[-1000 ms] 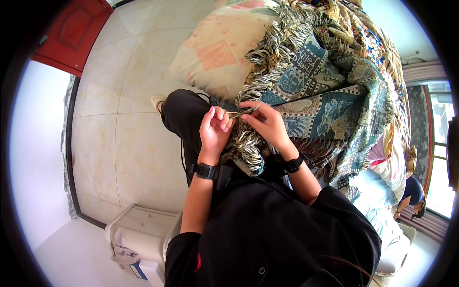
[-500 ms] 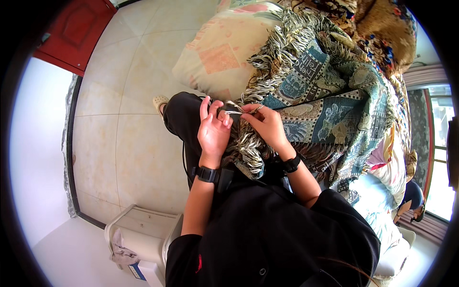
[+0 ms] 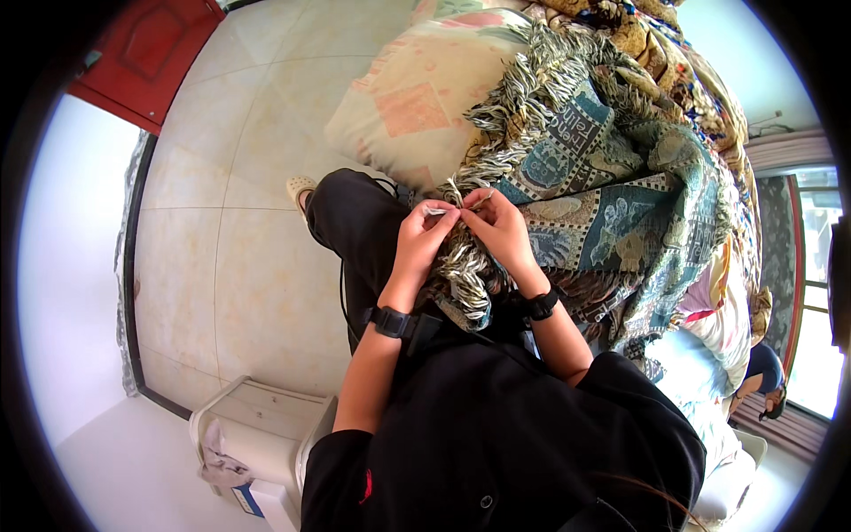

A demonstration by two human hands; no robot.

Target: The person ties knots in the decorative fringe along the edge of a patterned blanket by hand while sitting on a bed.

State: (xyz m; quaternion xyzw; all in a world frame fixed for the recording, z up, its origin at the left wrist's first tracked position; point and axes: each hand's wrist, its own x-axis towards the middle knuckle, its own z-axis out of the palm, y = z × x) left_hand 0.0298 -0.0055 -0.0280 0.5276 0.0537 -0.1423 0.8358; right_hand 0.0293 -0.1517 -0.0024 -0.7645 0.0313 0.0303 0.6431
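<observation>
Left hand [image 3: 422, 241] has come nearer to right hand [image 3: 503, 234] since earlier frame; each grip is pinching fringe strands [image 3: 434, 211] of blanket [image 3: 634, 211].

Where the strands [image 3: 434, 212] are pinched, they are covered by the fingers [image 3: 445, 223] of the left hand [image 3: 417, 245] and right hand [image 3: 505, 238], and whether they are twisted or knotted is too small to be told. Part of the fringe [image 3: 464, 266] is hidden behind both hands. The beige shoe [image 3: 298, 187] is partly covered by the black trouser leg [image 3: 353, 213]. The red door [image 3: 146, 58] and the window [image 3: 817, 284] are cut off by the dark rim, the black shirt [image 3: 514, 434] by the lower edge. The other person [image 3: 762, 368] is partly hidden by bedding [image 3: 696, 355].
</observation>
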